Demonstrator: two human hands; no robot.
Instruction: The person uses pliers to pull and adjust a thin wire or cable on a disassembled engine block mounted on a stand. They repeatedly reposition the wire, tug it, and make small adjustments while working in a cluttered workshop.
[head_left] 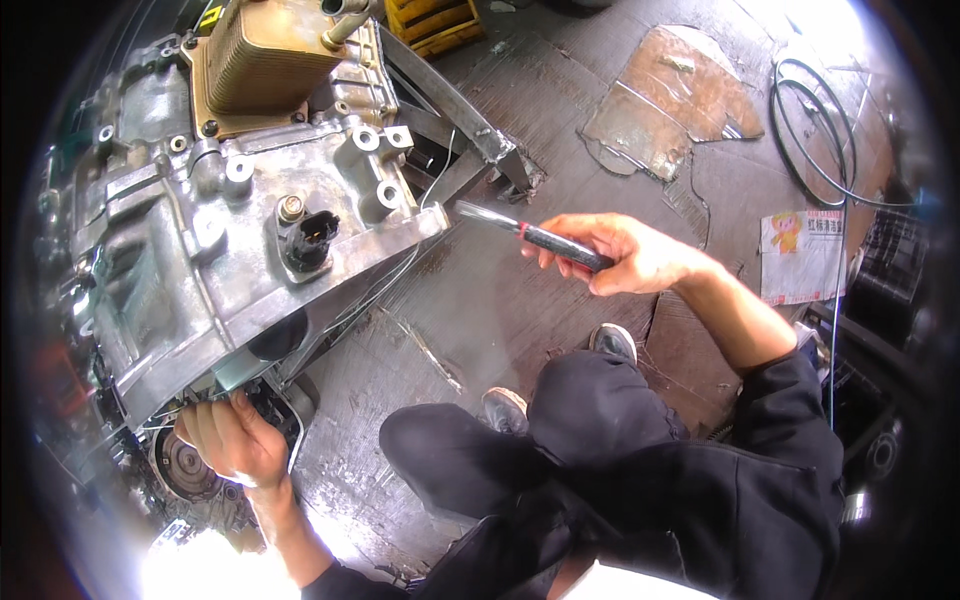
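Note:
In my right hand (625, 255) is a hand tool (565, 246) with a black handle, a red collar and a pale, shiny front end. The fingers wrap round its handle, and its front end points left, close to the corner of a large metal gearbox housing (150, 270). Curled fingers show on my left hand (235, 440), low at the left, just below the housing's near edge; whatever they grip is hidden. A black connector (312, 240) stands up from the housing near a brass-coloured fitting (290, 208). Farther back, a ribbed brownish cooler block (270, 65) is mounted on the housing.
A metal stand (490, 145) juts out beside the housing. On the floor lie flattened brown sheeting (670, 100), a coiled dark hose (815, 130) and a printed sack (803, 255). A yellow crate (435, 25) is at the back. Below my left hand sits a round machine part (187, 465).

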